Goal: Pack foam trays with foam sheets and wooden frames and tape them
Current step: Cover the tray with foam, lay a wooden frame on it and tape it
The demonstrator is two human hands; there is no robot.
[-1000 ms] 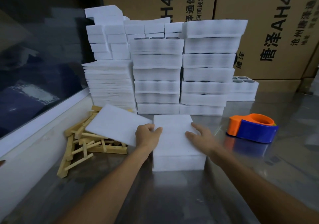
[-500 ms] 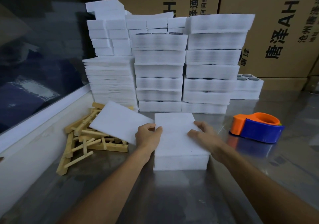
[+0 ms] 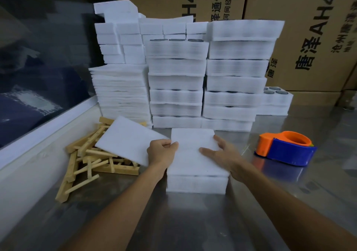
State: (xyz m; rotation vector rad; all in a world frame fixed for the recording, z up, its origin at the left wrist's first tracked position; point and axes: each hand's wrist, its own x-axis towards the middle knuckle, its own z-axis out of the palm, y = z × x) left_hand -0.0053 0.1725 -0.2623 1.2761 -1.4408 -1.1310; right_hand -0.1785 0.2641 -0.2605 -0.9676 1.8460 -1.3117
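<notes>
A white foam tray sits on the steel table in front of me, covered by a white foam sheet. My left hand pinches the sheet's left edge with curled fingers. My right hand lies on the sheet's right side, fingers spread and fairly straight. A second foam sheet rests tilted on a loose pile of wooden frames to the left. An orange and blue tape dispenser stands to the right, apart from both hands.
Tall stacks of foam trays and a stack of foam sheets stand behind the tray. Cardboard boxes fill the back. A window ledge runs along the left. The steel table stretches toward me.
My right hand has slid a little inward over the top sheet and my left hand has tightened on its left edge. The tray stays in place.
</notes>
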